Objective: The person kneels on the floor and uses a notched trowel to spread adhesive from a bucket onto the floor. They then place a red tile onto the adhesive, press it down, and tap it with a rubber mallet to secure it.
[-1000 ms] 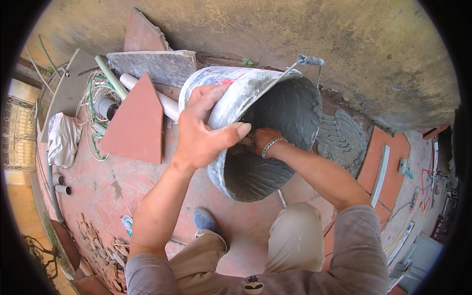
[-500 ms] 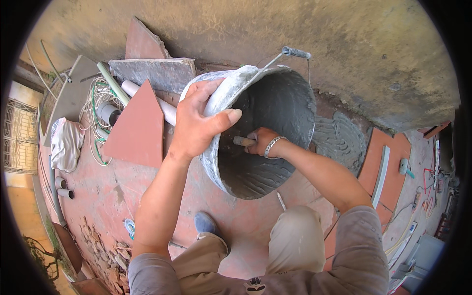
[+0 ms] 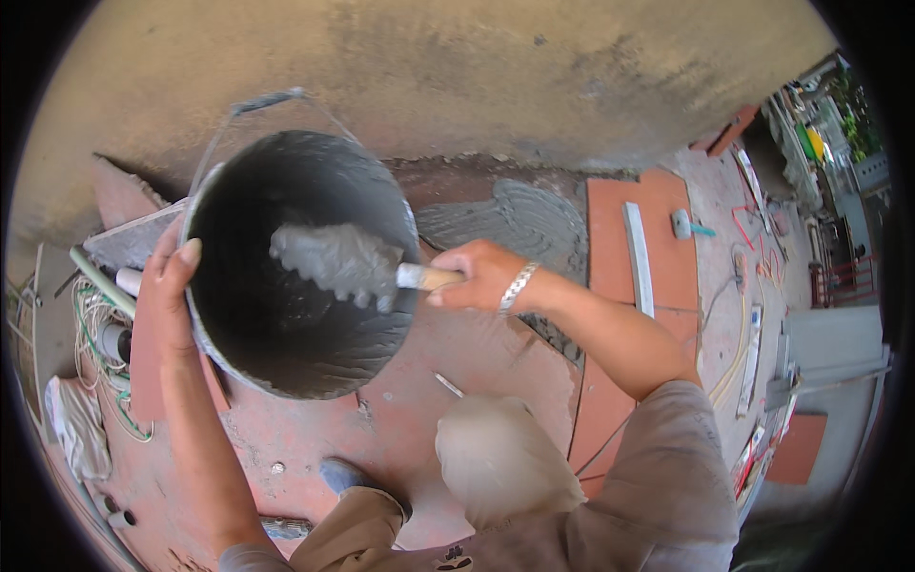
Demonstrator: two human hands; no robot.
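My left hand (image 3: 172, 286) grips the left rim of a tilted, mortar-smeared bucket (image 3: 295, 162), its open mouth facing me and its wire handle raised over it. In my right hand (image 3: 481, 276) is the short wooden handle of a trowel (image 3: 415, 276), held at the bucket's right rim. The trowel's head (image 3: 334, 262), heaped with lumpy grey mortar, reaches across the bucket's mouth. Behind and right of the bucket, a patch of grey mortar (image 3: 505, 229) with combed ridges lies on the ground against the foot of the wall.
Terracotta tiles (image 3: 610, 229) at right carry a metal straightedge (image 3: 637, 257) and a mallet (image 3: 681, 225). Cables, tools and a grey panel (image 3: 829, 334) lie farther right. At left are pipes (image 3: 100, 281), coiled cable, broken slabs and a white sack (image 3: 76, 429). A stained yellow wall (image 3: 457, 76) runs behind.
My right hand has pulled the trowel up and rightward out of the bucket's depth, now loaded with mortar. The view has swung right, putting the bucket and my left hand farther left.
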